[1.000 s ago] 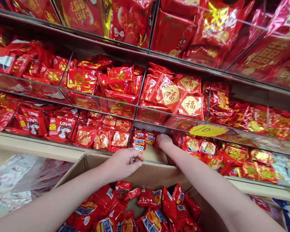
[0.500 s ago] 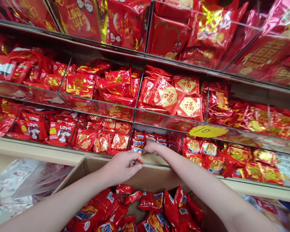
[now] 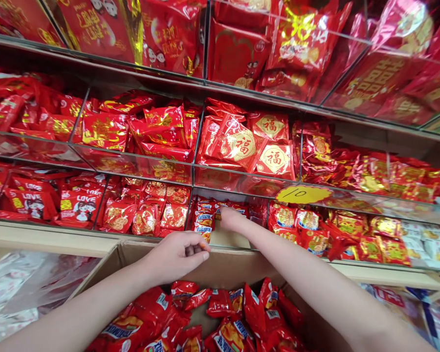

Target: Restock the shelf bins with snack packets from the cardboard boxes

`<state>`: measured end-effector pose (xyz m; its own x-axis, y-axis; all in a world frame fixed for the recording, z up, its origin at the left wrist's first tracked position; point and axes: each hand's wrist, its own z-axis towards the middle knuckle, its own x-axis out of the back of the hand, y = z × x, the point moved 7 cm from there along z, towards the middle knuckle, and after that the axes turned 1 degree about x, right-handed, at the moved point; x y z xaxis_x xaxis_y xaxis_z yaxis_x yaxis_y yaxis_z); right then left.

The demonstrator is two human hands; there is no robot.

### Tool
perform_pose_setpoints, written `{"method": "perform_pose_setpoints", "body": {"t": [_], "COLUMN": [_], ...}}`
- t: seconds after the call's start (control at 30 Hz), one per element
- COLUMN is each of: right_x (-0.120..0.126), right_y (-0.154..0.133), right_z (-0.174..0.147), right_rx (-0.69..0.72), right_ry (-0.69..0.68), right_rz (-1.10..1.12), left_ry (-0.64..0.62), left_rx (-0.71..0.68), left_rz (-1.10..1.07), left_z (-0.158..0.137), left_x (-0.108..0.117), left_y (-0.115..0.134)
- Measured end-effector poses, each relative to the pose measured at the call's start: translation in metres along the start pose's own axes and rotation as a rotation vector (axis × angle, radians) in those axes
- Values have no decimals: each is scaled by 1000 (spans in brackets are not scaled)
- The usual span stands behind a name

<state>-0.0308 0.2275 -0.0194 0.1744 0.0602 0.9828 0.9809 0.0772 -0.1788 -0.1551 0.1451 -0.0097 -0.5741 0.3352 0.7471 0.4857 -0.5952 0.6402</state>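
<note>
My right hand [image 3: 233,220] reaches into a lower-shelf compartment, at a row of small red snack packets [image 3: 204,218] with blue-and-white lettering. Its fingers bend away from me, so their tips and any grip are hidden. My left hand [image 3: 183,253] hovers over the rear edge of a cardboard box [image 3: 106,266], in front of that compartment. Its fingers curl loosely, thumb apart, with no packet in them; a small orange spot shows at a fingertip. Beneath my forearms, the box contains several loose red snack packets [image 3: 230,336] of similar look.
Clear dividers split the shelves into compartments of red and gold packets [image 3: 238,142]. A yellow price tag [image 3: 302,194] marked 10 hangs above the lower row. Plastic-wrapped goods [image 3: 25,283] lie left of the box, and more bagged goods [image 3: 392,305] lie to its right.
The view has shifted, so the shelves appear further left. My right hand has moved right within the compartment, uncovering more of the left column of packets. My left hand remains near the box edge.
</note>
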Motion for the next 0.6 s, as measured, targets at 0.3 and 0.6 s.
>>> {"method": "perform_pose_setpoints", "body": {"t": [0.3,0.6], "right_x": [-35,-124], "right_y": [-49,-7], "right_z": [-157,-150], "right_rx": [680,435], "right_ry": [-1,-396], "right_rz": [-150,-487], "left_ry": [-186,-400], "left_rx": [-33,136], "left_rz": [178,203], "left_z": [-13,-34], "left_x": [-8,-37], "left_y": [10,-20]}}
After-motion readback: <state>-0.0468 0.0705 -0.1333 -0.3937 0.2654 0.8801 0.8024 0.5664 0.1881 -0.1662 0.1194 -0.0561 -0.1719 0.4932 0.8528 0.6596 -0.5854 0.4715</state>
